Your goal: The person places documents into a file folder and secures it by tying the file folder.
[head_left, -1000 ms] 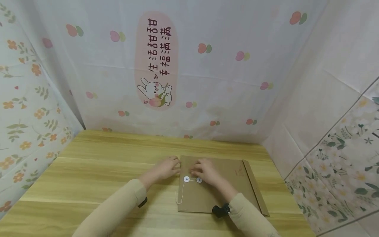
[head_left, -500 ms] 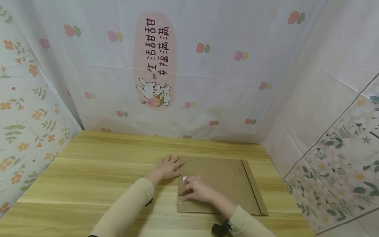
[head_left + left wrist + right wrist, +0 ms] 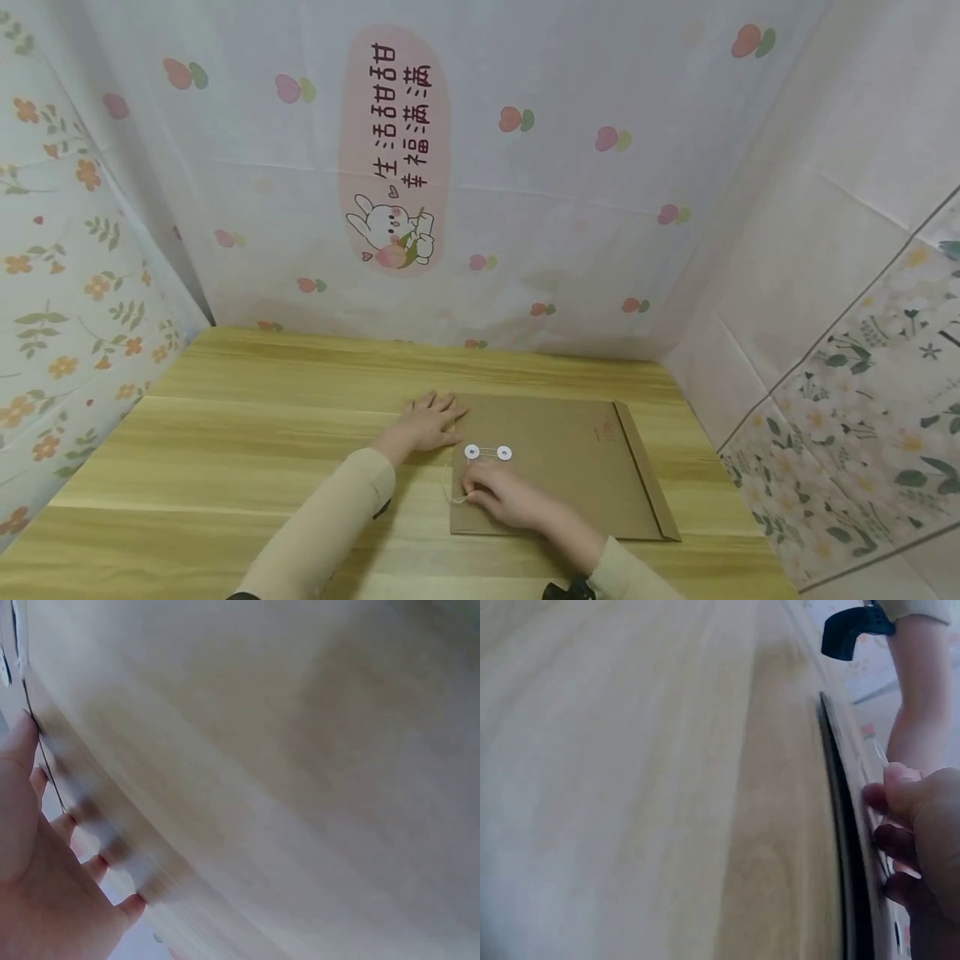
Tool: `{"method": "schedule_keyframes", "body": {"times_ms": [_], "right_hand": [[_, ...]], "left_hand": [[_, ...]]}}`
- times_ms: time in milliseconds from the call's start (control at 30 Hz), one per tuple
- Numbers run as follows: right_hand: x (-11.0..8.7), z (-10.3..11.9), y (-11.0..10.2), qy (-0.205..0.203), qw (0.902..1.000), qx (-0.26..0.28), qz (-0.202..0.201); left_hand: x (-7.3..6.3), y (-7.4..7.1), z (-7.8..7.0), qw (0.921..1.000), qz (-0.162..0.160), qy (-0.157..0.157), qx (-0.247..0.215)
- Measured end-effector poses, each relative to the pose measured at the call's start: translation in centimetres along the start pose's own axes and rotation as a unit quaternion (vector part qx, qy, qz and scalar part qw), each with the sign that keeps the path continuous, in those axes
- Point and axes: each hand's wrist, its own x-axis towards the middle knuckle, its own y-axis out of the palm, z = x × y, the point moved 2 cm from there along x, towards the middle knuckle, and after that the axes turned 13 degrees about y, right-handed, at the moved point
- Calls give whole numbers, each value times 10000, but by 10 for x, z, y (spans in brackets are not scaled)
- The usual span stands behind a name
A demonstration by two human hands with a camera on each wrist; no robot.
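Note:
A brown kraft-paper document envelope lies flat on the wooden table. Two white round buttons near its left edge are joined by a string. My right hand pinches the loose string between thumb and forefinger, just below the buttons; the right wrist view shows the pinch close over the envelope. My left hand is spread flat, its fingertips resting on the envelope's upper left edge. In the left wrist view its straight fingers lie along that edge.
The light wooden table extends left of the envelope. A white printed cloth hangs behind it, and floral cloths stand at the left and right. The envelope's folded edge lies on the right.
My right hand has moved down and left from beside the buttons and now pinches the string. My left hand has spread out and shifted slightly right onto the envelope's edge.

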Motion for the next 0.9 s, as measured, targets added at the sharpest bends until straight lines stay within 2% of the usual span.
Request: {"method": "schedule_keyframes", "body": {"times_ms": [100, 200, 300, 467, 567, 700, 900], "right_hand": [[-6, -2, 0, 588, 9938, 922, 182], [-15, -4, -4, 1196, 9822, 1446, 107], [-25, -9, -12, 1789, 9715, 1528, -274], [-37, -28, -27, 2525, 9559, 1051, -1070], [-43, -39, -35, 2685, 9529, 738, -1199], [-47, -53, -46, 2711, 9558, 439, -1047], [-40, -73, -60, 2688, 9583, 272, -926]], "left_hand": [[1, 1, 0, 10000, 31, -40, 2], [3, 3, 1, 10000, 35, -54, 2], [4, 4, 2, 10000, 27, -57, 16], [6, 6, 6, 9999, 79, -76, 81], [6, 7, 7, 9999, 87, -61, 94], [7, 8, 8, 9999, 72, -50, 100], [6, 6, 7, 10000, 95, -3, -5]]}}
